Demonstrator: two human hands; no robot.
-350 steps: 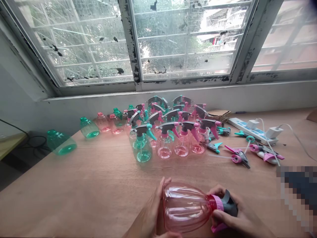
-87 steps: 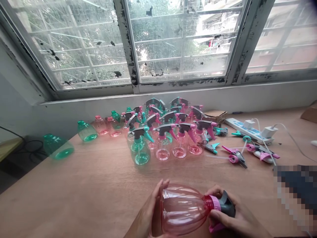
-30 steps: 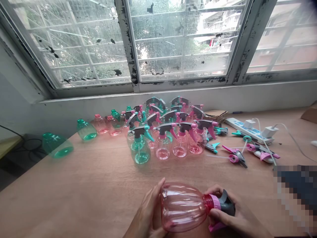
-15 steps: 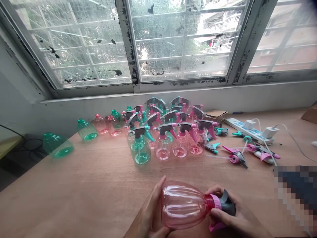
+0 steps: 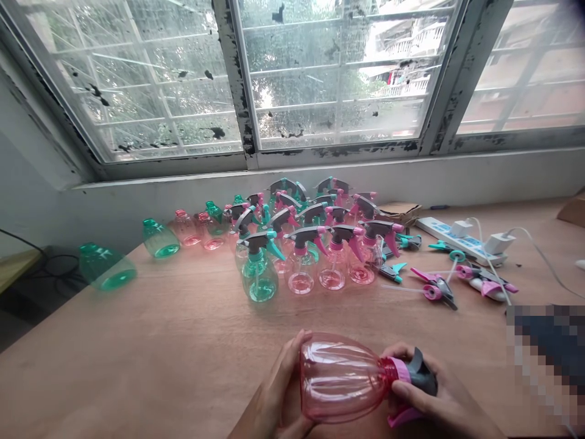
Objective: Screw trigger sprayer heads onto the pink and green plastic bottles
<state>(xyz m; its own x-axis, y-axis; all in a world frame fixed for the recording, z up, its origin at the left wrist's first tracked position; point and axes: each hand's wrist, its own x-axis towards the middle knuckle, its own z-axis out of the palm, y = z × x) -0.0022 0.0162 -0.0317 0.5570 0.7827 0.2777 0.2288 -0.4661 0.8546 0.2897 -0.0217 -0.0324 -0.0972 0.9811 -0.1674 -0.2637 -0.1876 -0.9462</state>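
A clear pink spray bottle (image 5: 340, 378) lies on its side low over the wooden table (image 5: 159, 341), near the front edge. My left hand (image 5: 278, 393) is wrapped round its base. My right hand (image 5: 429, 399) grips the grey and pink trigger head (image 5: 414, 381) at the bottle's neck, with the fingers closed round it. A cluster of several finished pink and teal spray bottles (image 5: 311, 244) stands upright further back, towards the window.
Capless teal bottles (image 5: 106, 268) and pink ones (image 5: 185, 228) stand at the back left. Loose trigger heads (image 5: 436, 288) lie at the right, beside a white power strip (image 5: 461, 238) with plugs and cables. A blurred patch (image 5: 546, 360) covers the right front.
The bottle and both hands have shifted only slightly; the bottle's body has turned a little in my grip. Everything else on the table stays put.
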